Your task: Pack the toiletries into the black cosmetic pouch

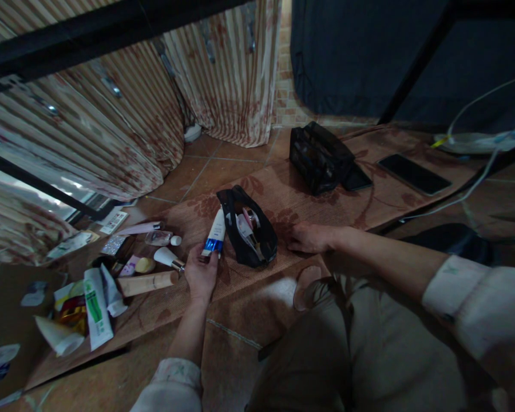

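A light, steady pinch should suit the left hand point(201, 272), fingers gripping the near end of the white-and-blue squeeze tube point(216, 230) just left of the open black pouch point(265, 239); whether the right hand point(312, 237), rightward, grips anything I cannot tell.

Open cloth point(283, 186) lies between pouch point(261, 214) and black bag point(317, 160); cosmetics point(148, 282) (densely strewn) block left

No words can be read: the small print on the white plastic tube with a blue band point(216, 230), the green marks on the flat white tube point(97, 309) and the dark print on the small white rectangular card point(114, 222) are too blurred.
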Demonstrator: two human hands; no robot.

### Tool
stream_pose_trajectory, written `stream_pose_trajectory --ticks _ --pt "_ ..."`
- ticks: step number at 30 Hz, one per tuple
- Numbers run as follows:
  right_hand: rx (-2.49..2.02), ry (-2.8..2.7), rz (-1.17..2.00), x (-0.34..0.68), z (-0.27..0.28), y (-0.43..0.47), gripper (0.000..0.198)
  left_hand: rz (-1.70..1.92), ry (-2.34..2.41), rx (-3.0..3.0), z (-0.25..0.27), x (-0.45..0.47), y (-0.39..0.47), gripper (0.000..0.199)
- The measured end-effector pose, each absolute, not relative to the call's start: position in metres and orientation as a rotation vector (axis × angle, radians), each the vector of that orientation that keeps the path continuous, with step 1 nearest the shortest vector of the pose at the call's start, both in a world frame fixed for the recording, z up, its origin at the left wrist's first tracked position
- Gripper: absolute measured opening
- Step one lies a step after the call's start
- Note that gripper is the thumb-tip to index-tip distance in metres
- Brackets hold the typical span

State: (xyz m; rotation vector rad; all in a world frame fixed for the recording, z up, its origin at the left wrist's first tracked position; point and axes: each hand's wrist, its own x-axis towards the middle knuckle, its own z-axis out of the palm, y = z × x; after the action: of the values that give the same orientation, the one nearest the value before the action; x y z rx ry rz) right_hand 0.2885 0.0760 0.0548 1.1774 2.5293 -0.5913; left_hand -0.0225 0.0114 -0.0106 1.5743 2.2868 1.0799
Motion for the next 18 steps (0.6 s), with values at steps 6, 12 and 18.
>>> stream_pose_trajectory --ticks 6,12,18 --pt "1.189 2.523 -0.566 0.287 0.056 0.075 0.032 1.063 2.312 1.728 -0.006 -0.021 0.011 0.046" --pt "1.190 2.528 -0.561 0.288 0.055 0.075 0.032 0.964 2.269 1.810 0.000 -0.016 0.008 0.046" --pt "1.200 2.513 -0.552 0.288 0.054 0.075 0.036 0.917 2.282 1.831 -0.002 -0.017 0.009 0.039"
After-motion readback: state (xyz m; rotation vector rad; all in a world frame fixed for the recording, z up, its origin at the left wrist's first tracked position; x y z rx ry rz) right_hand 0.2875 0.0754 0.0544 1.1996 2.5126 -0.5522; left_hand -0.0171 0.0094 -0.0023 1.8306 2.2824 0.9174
